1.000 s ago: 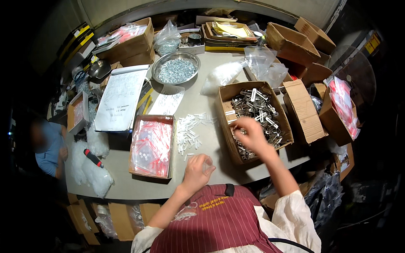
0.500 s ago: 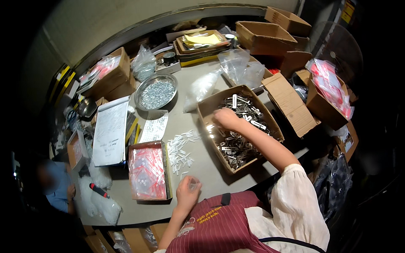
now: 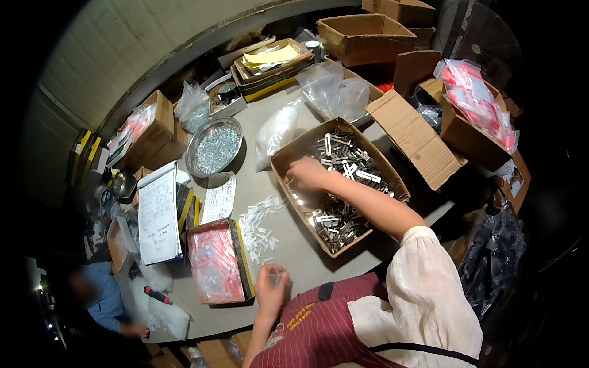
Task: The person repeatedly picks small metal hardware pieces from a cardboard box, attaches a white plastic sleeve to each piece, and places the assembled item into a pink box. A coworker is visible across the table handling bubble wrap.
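Note:
My right hand (image 3: 307, 173) is inside a cardboard box (image 3: 284, 149) at its left side, fingers bent downward and closed; whatever they grip is hidden. Flat slotted metal pieces (image 3: 343, 230), dark and silvery, heap up in that box. Close to my apron, my left hand (image 3: 270, 293) is closed on a small clear plastic bag (image 3: 274, 279). Just beyond it, small white plastic sticks (image 3: 257, 227) lie scattered on the grey table (image 3: 300, 264). Left of them stands an open box (image 3: 248, 270) filled with clear bags that have red edges (image 3: 215, 264).
A metal bowl (image 3: 192, 167) holds small shiny parts. Handwritten sheets (image 3: 158, 214) lie at the left, beyond a red-and-black tool (image 3: 157, 295). A bag of white pieces (image 3: 276, 132) touches the big box. Another person (image 3: 104, 297) is at the far left. Cardboard boxes (image 3: 362, 37) line the back.
The whole view has shifted and turned slightly. My right hand stays at the box's left side, and my left hand keeps hold of the small bag. The other person's arm reaches further along the table edge.

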Motion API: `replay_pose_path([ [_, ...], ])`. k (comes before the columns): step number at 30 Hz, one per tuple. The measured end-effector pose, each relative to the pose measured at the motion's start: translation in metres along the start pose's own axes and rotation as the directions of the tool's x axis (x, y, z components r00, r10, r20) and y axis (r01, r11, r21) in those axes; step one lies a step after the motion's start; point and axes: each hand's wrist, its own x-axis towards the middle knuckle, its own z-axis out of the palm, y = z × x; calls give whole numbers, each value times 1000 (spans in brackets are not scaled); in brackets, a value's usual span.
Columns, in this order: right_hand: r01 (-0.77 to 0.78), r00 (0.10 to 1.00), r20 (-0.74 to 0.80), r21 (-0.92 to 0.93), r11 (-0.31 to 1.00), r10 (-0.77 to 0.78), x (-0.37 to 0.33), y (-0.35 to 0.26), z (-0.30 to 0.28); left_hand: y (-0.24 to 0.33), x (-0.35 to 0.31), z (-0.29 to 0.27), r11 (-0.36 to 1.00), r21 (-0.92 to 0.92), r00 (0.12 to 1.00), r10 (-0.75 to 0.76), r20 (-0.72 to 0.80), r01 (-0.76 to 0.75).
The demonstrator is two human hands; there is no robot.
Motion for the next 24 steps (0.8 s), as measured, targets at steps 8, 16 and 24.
replay_pose_path([
  [8, -326, 941, 187, 260, 909, 284, 1, -5, 23, -7, 3, 16, 998, 6, 998, 67, 14, -67],
  [16, -249, 956, 232, 321, 913, 179, 2, 6, 35, -6, -1, 11, 998, 33, 997, 45, 58, -47],
  [24, -218, 956, 279, 481, 849, 88, -6, 11, 26, 1, -6, 15, 998, 2, 996, 61, 66, -61],
])
